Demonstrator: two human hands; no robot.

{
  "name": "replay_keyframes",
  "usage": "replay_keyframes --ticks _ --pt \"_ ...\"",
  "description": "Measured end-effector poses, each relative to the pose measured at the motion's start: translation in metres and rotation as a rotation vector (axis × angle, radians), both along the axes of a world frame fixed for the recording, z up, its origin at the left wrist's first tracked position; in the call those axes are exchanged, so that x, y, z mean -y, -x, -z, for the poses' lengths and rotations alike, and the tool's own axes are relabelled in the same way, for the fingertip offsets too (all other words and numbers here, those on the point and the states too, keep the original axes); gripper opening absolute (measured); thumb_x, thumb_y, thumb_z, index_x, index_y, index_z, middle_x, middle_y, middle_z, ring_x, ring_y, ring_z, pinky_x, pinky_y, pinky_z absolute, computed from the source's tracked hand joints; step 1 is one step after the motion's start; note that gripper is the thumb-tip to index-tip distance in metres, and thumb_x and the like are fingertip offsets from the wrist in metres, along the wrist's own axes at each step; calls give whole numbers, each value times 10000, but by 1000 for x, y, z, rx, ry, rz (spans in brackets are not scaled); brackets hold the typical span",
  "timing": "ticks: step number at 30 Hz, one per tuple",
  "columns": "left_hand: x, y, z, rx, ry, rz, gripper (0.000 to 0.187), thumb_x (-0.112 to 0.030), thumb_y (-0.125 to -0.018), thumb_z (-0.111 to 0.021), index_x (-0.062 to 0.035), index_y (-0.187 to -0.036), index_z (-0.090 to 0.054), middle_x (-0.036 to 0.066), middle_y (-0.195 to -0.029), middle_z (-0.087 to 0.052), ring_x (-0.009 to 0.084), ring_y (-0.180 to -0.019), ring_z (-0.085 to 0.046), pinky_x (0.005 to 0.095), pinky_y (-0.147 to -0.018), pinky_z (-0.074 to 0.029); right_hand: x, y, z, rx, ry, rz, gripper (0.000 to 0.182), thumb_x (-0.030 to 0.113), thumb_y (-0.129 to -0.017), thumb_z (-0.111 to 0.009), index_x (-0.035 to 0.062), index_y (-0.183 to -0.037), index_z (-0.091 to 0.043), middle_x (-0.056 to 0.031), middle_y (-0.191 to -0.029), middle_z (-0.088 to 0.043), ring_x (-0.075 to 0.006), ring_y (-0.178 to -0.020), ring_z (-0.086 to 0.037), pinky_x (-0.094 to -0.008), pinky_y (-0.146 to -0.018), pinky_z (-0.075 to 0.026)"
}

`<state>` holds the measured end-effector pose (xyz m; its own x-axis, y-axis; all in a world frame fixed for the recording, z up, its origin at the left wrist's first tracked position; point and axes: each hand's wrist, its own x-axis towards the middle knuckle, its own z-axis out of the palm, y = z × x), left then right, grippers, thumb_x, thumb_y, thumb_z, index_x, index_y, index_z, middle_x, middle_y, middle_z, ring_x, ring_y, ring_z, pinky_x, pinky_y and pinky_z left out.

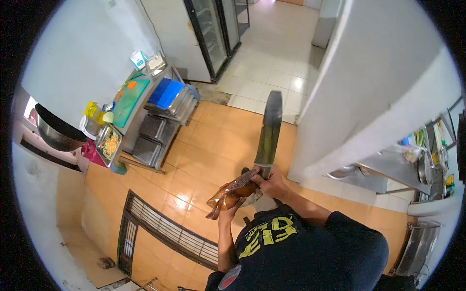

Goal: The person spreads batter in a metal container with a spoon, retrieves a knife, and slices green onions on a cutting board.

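Observation:
A large knife [270, 131] with a broad, shiny steel blade points up and away from me, over the floor. Its glossy brown handle end [228, 196] looks carved and flares toward the lower left. My left hand [231, 212] is closed around the brown end from below, some fingers hidden behind it. At the metal collar where the blade begins, my right hand [273, 184] grips with the thumb lying along the brown part.
To the left stands a metal work table with a green cutting board [132, 103], a tray of chopped vegetables [109, 143] and a blue-lidded container [166, 93]. A wall edge [335, 111] and a steel counter [388, 167] are on the right. A floor grate [170, 228] lies lower left.

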<state>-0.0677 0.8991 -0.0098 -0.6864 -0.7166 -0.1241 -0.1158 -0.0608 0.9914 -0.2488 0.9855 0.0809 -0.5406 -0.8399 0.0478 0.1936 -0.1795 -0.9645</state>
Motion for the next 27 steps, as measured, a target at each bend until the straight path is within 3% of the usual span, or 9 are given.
replay_keyframes --ticks 2,6,9,12,15,22,24,26,27 --pt "-38 -14 -4 11 -136 43 480 -103 -783 -833 -5 -1185 -590 94 -1114 -660 216 -1030 -618 374 -874 -527 -42 -11 -15 -105 -50 -27 126 101 -951 -660 43 -863 -592 42 -747 -557 -54 -720 -520 -261 -614 -434" --pt "-115 -36 8 98 168 167 469 -107 -776 -840 -7 -1160 -590 70 -1072 -657 196 -1003 -619 371 -851 -525 -107 -28 -37 -145 -70 36 113 93 -974 -626 49 -870 -616 53 -689 -544 -60 -622 -503 -264 -530 -416" --pt "-165 -40 -10 209 -194 224 609 -123 -751 -866 -12 -1258 -547 87 -1180 -636 189 -1043 -607 371 -878 -521 -159 -21 -30 -142 -58 -21 176 113 -965 -659 65 -854 -531 43 -775 -511 -56 -702 -463 -262 -569 -388" --pt "-201 -23 -58 334 -395 344 710 -140 -730 -885 -17 -1323 -515 96 -1247 -621 187 -1098 -597 362 -924 -514 -215 -7 -3 -53 -75 -32 125 121 -990 -614 41 -894 -613 48 -721 -549 -57 -661 -515 -269 -551 -431" --pt "-227 3 -50 190 -183 419 722 -147 -723 -891 -17 -1328 -520 96 -1242 -627 183 -1103 -601 351 -932 -514 -267 14 -10 -61 -108 60 129 141 -997 -610 38 -919 -611 26 -772 -597 -61 -734 -562 -258 -580 -464" --pt "-337 135 -39 103 177 551 701 -154 -735 -887 -8 -1322 -533 121 -1174 -668 183 -1076 -640 339 -928 -531 -409 103 -40 -60 83 565 149 138 -992 -617 20 -1083 -621 -26 -936 -675 -134 -873 -631 -314 -782 -526" --pt "-385 191 -17 -11 -91 575 593 -143 -770 -858 9 -1272 -580 142 -1210 -660 160 -1077 -642 349 -898 -544 -472 153 -30 -41 1 628 126 128 -985 -628 20 -1049 -624 -23 -933 -663 -118 -874 -611 -304 -765 -510" --pt "-443 259 -44 -83 117 603 576 -134 -776 -848 33 -1263 -589 145 -1229 -654 175 -1089 -645 351 -913 -543 -529 199 -37 -132 -72 746 122 127 -978 -638 18 -1033 -628 -19 -929 -656 -109 -853 -598 -298 -748 -500" --pt "-474 289 -53 -160 8 619 579 -149 -772 -850 39 -1257 -596 145 -1217 -662 186 -1078 -652 353 -913 -540 -557 219 -56 -151 -182 815 122 124 -969 -651 9 -1005 -634 -12 -899 -641 -97 -822 -571 -289 -719 -484"
